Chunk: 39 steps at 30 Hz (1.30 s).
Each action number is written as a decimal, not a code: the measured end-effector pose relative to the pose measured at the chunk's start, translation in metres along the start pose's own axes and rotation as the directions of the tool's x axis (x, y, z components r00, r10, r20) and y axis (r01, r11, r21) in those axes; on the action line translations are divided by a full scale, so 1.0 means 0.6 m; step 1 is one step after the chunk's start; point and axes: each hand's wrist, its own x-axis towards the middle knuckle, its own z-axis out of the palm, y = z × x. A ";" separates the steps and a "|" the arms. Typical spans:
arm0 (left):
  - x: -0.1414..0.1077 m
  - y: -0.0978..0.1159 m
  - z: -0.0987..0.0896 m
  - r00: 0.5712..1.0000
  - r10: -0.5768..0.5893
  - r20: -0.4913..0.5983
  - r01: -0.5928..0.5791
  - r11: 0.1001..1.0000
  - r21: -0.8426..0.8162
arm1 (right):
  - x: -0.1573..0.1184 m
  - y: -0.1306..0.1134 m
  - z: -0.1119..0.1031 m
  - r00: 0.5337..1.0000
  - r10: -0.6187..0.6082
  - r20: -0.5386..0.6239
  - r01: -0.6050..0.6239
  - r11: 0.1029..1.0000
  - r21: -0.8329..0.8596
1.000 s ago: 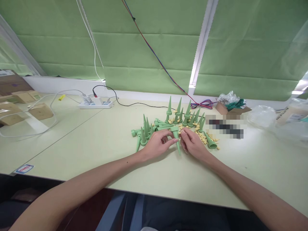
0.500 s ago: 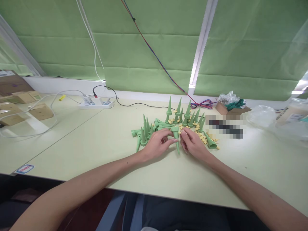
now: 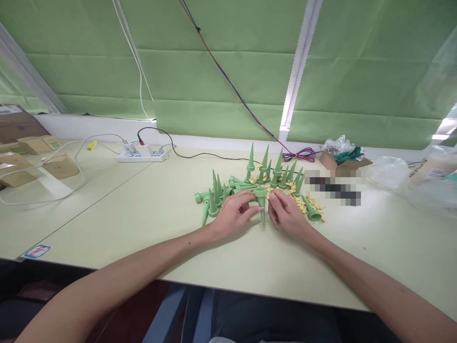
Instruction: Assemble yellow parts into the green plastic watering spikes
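Observation:
My left hand [image 3: 238, 212] pinches a green plastic plant-watering spike [image 3: 262, 202], point down and its wide ringed cap on top. Just right of the spike, my right hand [image 3: 285, 209] has thumb and forefinger pressed together; whatever lies between them is too small or hidden to make out. Behind both hands, several green spikes [image 3: 278, 169] stand point up on their caps. More green pieces [image 3: 246, 186] lie in a pile beside the left hand. Small yellow valve-like parts [image 3: 302, 206] are scattered around the right hand, near a loose hollow green cone [image 3: 312, 209].
A white power strip [image 3: 143, 154] with plugs and cables sits at the back left. Cardboard pieces [image 3: 60, 166] lie far left. At the back right are an open carton [image 3: 348, 167], clear plastic bags [image 3: 388, 172] and a blurred dark item [image 3: 335, 188].
The spike in my left hand has tipped slightly, so its cap's top shows more and its point has swung a little left. My right hand has shifted marginally right.

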 end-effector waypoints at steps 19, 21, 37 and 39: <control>-0.004 -0.008 0.002 0.987 0.157 -0.026 -0.155 0.986 0.059 | 0.001 -0.006 0.002 1.000 0.028 0.006 -0.029 0.999 0.037; -0.005 -0.011 0.003 0.980 0.197 -0.034 -0.194 0.978 0.076 | 0.002 -0.006 0.002 0.999 0.036 0.002 -0.036 0.998 0.045; -0.002 -0.006 0.006 0.993 0.086 -0.078 -0.084 0.996 0.026 | -0.003 0.002 0.013 0.996 -0.035 -0.079 0.038 0.999 0.034; -0.001 -0.006 0.005 0.996 0.015 -0.083 -0.015 1.000 -0.001 | -0.004 0.000 0.013 0.996 -0.038 -0.087 0.041 0.999 0.032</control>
